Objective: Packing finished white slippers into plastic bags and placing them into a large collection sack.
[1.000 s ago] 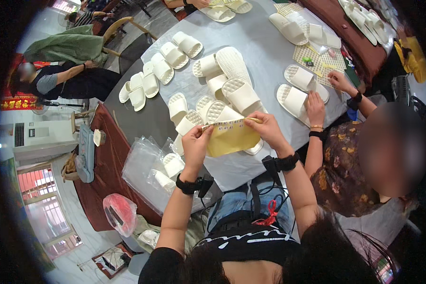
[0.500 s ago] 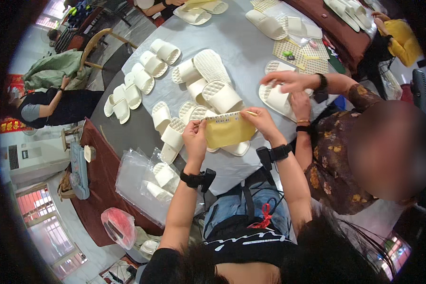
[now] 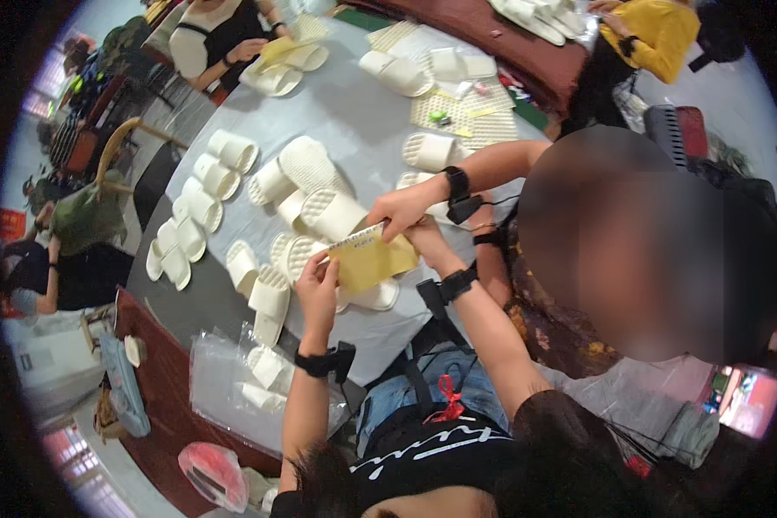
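Evidently the work on the sheet is partway; the person's left hand (image 3: 318, 295) has thumb and fingers pinched together on the left edge of a yellow rectangular backing sheet (image 3: 363, 269), held up over the near part of the table; the right hand (image 3: 430, 245) is at its right end, but the fingertips are hidden behind a co-worker's hand (image 3: 399, 210), so I cannot tell whether they clamp it. Small pale printed labels (image 3: 364, 245) run along the sheet's upper edge, with a few just below; the rest of its face is bare, so I judge most are used and few left; whether any slipper bears one is too small to tell.

Partly under the sheet and just beyond it lies a loose heap of cream moulded slippers (image 3: 332, 214), some overlapping, one sole up; the sheet hides part of the heap, and the co-worker's hand covers the sheet's upper right corner, the main obstruction. To the left are clear plastic bags (image 3: 220, 373); beyond them stands an orderly row of cream slippers (image 3: 201, 207), seemingly unpacked.

Farther off, pale dotted sheets (image 3: 453, 110) lie on the white-covered table (image 3: 345, 110); at its far edge another person (image 3: 220, 43) handles a second yellow sheet (image 3: 276, 53) over slippers; a person in yellow (image 3: 658, 36) is past a reddish-brown cloth (image 3: 551, 69).
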The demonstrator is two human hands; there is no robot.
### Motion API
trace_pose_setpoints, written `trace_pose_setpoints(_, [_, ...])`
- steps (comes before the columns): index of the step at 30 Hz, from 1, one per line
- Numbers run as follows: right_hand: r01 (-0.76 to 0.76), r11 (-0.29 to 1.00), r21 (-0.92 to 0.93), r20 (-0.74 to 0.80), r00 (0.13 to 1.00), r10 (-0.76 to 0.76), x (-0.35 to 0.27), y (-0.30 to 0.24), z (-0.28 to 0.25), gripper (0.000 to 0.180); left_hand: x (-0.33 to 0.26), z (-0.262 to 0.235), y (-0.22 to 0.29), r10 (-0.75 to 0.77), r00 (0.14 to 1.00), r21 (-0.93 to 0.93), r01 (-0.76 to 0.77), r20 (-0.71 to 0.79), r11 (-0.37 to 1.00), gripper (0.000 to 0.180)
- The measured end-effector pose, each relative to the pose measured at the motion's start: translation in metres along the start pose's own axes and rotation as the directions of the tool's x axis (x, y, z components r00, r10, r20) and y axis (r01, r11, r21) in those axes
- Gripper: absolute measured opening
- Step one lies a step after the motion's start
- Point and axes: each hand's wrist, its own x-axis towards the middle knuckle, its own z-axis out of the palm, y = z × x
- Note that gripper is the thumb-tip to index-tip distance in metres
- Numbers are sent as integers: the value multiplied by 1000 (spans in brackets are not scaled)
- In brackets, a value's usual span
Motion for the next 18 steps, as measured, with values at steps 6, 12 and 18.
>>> trace_pose_setpoints(6, [184,976,118,-309,941,-140,14,8,-9,15,-28,-29,-16,-68,990,104,55,122,993,20])
trace_pose_setpoints(12, [99,965,-244,-412,890,-195,25,81,-36,16,-76,-73,-58,-235,967,270,200,102,942,22])
trace_pose_setpoints(18, [-118,854,-506,534,735,418,-21,126,52,26,-155,-111,-97,343,939,944,-136,26,302,26])
